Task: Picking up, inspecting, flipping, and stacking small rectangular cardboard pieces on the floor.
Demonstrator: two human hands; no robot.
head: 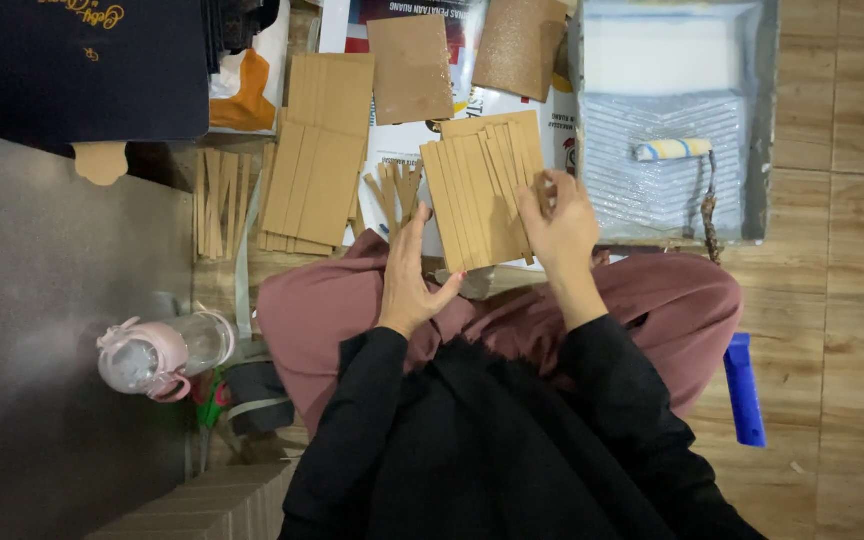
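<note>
I sit on the floor with a stack of brown cardboard strips (477,190) fanned out in front of my knees. My right hand (557,225) pinches the right edge of that stack, fingers bent around one strip. Resting on its side, my left hand (410,275) sits at the stack's lower left corner, fingers together and thumb apart, touching the strips' edge. More cardboard pieces (317,160) lie in a pile to the left, with narrow offcuts (220,200) beside them.
A grey paint tray (762,120) holding a small roller (672,150) stands at the upper right. Two brown boards (410,68) lie on printed paper at the top. A pink-capped bottle (157,355) rests by a grey surface at left. A blue tool (744,390) lies at right.
</note>
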